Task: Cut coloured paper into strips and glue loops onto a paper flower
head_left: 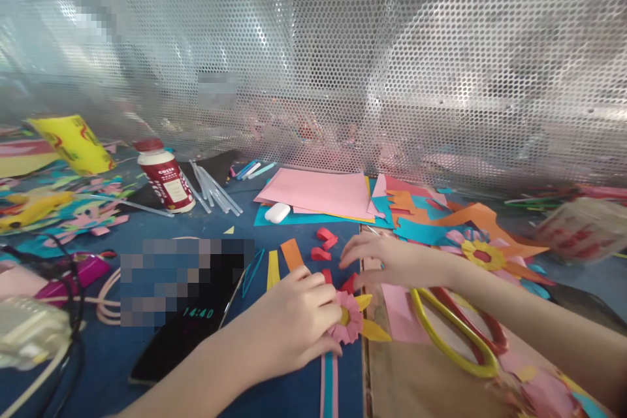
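Observation:
My left hand (311,317) lies over the left side of a pink paper flower (353,323), its fingers curled and gripping the edge. Yellow pointed paper petals (376,332) stick out on the flower's right. Below it runs a pink and blue paper strip (329,382). My right hand (379,258) hovers just above and right of the flower, fingers bent and apart. A red paper piece (349,283) lies by its thumb; whether they touch is unclear. Beyond my left hand are folded red paper pieces (323,245), an orange strip (292,255) and a yellow strip (273,269).
Yellow-handled scissors (455,339) lie under my right forearm. A phone (196,333) lies left, near a bottle (165,176) and glue sticks (213,189). Pink paper sheets (318,191) and a white case (277,212) are ahead. A perforated metal panel (323,65) stands behind.

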Demonstrator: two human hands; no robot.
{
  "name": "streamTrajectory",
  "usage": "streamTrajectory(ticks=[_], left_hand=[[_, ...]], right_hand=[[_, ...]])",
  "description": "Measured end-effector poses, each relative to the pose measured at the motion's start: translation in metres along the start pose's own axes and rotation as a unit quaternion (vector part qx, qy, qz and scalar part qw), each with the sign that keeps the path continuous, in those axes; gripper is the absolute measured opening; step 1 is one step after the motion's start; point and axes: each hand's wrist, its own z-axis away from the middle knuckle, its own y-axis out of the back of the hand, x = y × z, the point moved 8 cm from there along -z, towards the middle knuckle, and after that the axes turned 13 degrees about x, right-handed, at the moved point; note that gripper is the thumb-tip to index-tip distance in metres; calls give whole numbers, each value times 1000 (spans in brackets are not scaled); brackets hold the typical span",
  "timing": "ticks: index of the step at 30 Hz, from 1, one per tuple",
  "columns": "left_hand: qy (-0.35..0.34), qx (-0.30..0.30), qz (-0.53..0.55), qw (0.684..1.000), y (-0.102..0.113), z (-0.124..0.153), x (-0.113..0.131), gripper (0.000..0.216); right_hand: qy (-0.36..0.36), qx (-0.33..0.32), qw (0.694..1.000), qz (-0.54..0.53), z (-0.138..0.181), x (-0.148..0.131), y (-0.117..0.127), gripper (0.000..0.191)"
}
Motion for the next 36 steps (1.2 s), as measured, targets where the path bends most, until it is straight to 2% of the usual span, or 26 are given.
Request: streamTrajectory(ticks=[2, 5, 9, 13, 16, 19, 22, 26, 29, 32, 34, 36], left_hand=[[6, -2, 3, 1000, 0, 0, -1, 25], [13, 2, 6, 1000, 2, 0, -1, 28], [12, 7, -2, 1000, 3, 0, 0, 25], [6, 16, -14, 1000, 2, 1, 0, 26], [2, 21, -17, 1000, 1, 2, 0, 27], [2, 18, -20, 1000, -1, 2, -1, 27], [-1, 17, -31, 999, -1, 2, 0, 26], [4, 4, -29, 1000, -1, 2, -1, 25], [14, -8, -24, 1000, 0, 2, -4, 25], [26, -14, -20, 999, 1, 3, -7, 24], [35, -21, -14, 999, 2, 3, -8, 23], [43, -31, -9, 999, 2, 3, -9, 22]], right_hand=[[-3, 43, 999, -8, -12, 5, 7, 23], [27, 80, 995, 58, -34, 8, 7, 23], [80, 44, 992, 92, -56, 4, -9, 24], [85, 37, 990, 105, -67, 2, -19, 24], [90, 29, 992, 84, -68, -3, -24, 17], [3, 77, 997, 0, -62, 1, -12, 13], [-128, 119, 977, -122, -44, 13, -1, 19], [-257, 171, 910, -276, -7, 24, 2, 27], [-317, 228, 863, -319, 25, 30, -5, 31], [-360, 258, 824, -354, 51, 34, -19, 34], [-388, 250, 821, -336, 61, 37, -28, 34], [-385, 241, 853, -258, 60, 38, -23, 31]])
